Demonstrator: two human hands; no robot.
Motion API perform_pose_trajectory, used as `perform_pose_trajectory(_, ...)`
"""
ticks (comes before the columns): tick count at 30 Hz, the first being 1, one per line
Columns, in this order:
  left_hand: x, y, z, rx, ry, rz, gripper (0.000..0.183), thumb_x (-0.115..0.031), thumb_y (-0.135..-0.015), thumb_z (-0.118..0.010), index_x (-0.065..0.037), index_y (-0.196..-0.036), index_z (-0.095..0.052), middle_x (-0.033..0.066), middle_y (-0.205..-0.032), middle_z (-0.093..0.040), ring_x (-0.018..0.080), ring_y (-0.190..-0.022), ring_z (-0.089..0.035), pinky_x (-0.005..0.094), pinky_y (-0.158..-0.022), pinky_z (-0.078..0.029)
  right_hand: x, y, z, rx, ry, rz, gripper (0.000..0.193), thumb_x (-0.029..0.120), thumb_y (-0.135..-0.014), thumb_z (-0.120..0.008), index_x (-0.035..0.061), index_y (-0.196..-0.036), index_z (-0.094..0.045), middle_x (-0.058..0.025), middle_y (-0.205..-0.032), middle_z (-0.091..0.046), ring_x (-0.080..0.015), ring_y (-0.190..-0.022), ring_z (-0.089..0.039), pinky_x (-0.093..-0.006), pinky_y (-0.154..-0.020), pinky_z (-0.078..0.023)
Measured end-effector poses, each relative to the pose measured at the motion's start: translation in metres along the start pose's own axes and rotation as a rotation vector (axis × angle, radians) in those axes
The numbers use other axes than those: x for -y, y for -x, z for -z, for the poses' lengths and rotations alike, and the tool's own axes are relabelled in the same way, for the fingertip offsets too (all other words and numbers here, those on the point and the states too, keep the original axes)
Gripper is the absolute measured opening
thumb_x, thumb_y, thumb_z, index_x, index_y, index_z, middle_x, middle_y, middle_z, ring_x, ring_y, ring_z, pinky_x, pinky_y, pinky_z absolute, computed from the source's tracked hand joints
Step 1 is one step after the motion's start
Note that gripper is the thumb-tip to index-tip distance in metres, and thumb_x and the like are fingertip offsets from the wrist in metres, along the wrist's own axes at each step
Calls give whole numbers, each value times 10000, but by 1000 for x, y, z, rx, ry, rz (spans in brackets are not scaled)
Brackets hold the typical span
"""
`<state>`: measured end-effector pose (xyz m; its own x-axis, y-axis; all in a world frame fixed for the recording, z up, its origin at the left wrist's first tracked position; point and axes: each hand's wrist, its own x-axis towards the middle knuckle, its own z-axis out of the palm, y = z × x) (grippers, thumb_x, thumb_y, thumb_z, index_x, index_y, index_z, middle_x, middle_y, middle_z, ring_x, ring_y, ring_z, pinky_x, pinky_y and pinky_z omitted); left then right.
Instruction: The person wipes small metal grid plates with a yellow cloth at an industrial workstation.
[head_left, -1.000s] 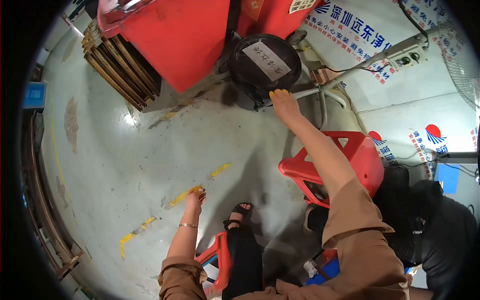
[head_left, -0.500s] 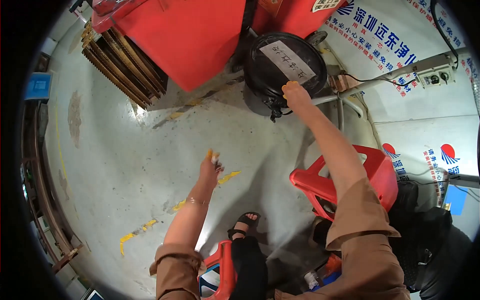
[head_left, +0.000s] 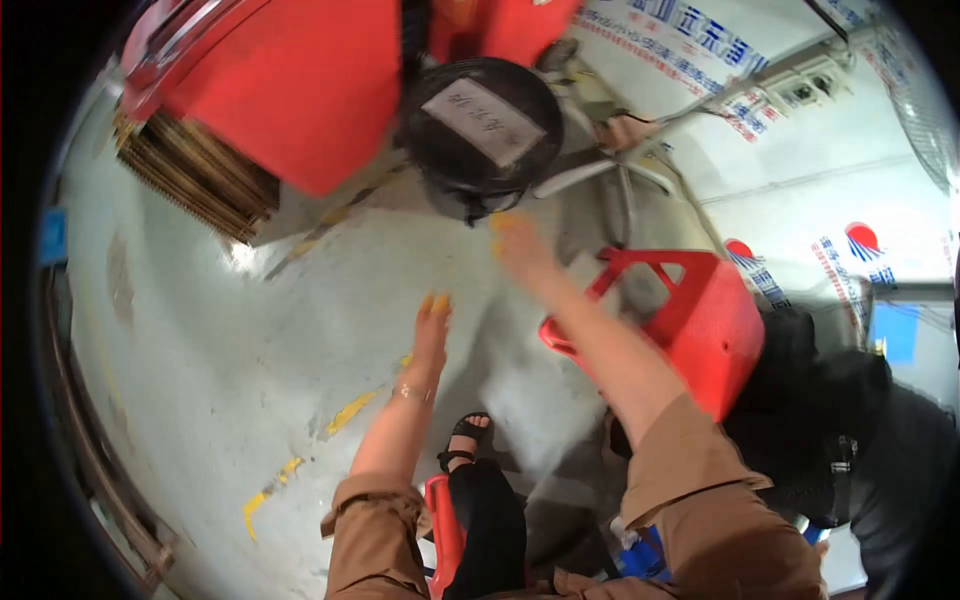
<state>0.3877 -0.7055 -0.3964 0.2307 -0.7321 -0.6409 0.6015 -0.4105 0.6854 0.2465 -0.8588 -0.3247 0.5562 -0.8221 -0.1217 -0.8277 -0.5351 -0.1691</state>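
Observation:
Yellow coverings show on the fingertips of both hands. My left hand (head_left: 432,328) is above the grey floor, left of centre, turned edge-on and slightly smeared; whether it holds anything is hidden. Blurred by motion, my right hand (head_left: 522,252) hangs just below a round black lidded bin (head_left: 485,165), apart from it. The bin's lid (head_left: 535,100) is down and carries a white handwritten label (head_left: 485,122). Some black material bunches at the bin's near edge.
Large red bins (head_left: 290,90) stand at the back left beside stacked brown serrated pieces (head_left: 195,180). A red plastic stool (head_left: 700,310) is right of my right forearm. Dark-clothed legs (head_left: 800,420) are at the right. Metal piping (head_left: 690,115) runs along the panelled wall.
My right hand has come off the bin's lid and drawn back toward me. The view has shifted, and the white thing seen at my left hand no longer shows.

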Motion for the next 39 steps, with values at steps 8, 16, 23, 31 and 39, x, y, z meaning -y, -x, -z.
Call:
perform_pose_trajectory(8,125,188,71,-17,-325,269,195,-148,-827,-550,20,-900,-617,35,-756,-595,123,-668,-550,250,-609,-450,135,305,0,417,-650,-375,219,233,-792,-516,49,-856,-616,-174,-828,-617,-354,-827,-586,-454,-712,-461)
perform_pose_trajectory(16,68,257,-26,534,-482,-141,337,-238,-935,-457,61,-977,-606,70,-901,-629,138,-847,-579,276,-790,-454,180,468,146,-87,-713,-560,210,184,-800,-517,57,-939,-611,-153,-891,-610,-343,-833,-587,-440,-720,-463)
perform_pose_trajectory(23,74,449,-113,1229,-656,-211,406,-256,-955,-324,38,-1127,-545,137,-1085,-602,212,-986,-573,331,-930,-386,275,673,195,-644,-839,-873,203,120,-786,-573,20,-959,-609,-162,-907,-615,-328,-782,-604,-371,-694,-489)
perform_pose_trajectory(31,154,712,-108,2272,-529,-336,305,-95,-913,-414,56,-1160,-507,138,-1056,-593,217,-951,-584,329,-877,-442,468,856,199,-1152,-369,-1462,216,182,-798,-619,31,-953,-628,-135,-814,-618,-298,-743,-590,-360,-653,-484)
perform_pose_trajectory(39,254,789,-167,2118,-840,-1172,374,-131,-904,-488,39,-1233,-436,171,-1177,-468,272,-1105,-469,342,-939,-361,624,1049,184,-1226,253,-2091,153,25,-762,-629,-12,-910,-640,-120,-820,-638,-232,-730,-611,-287,-648,-465)
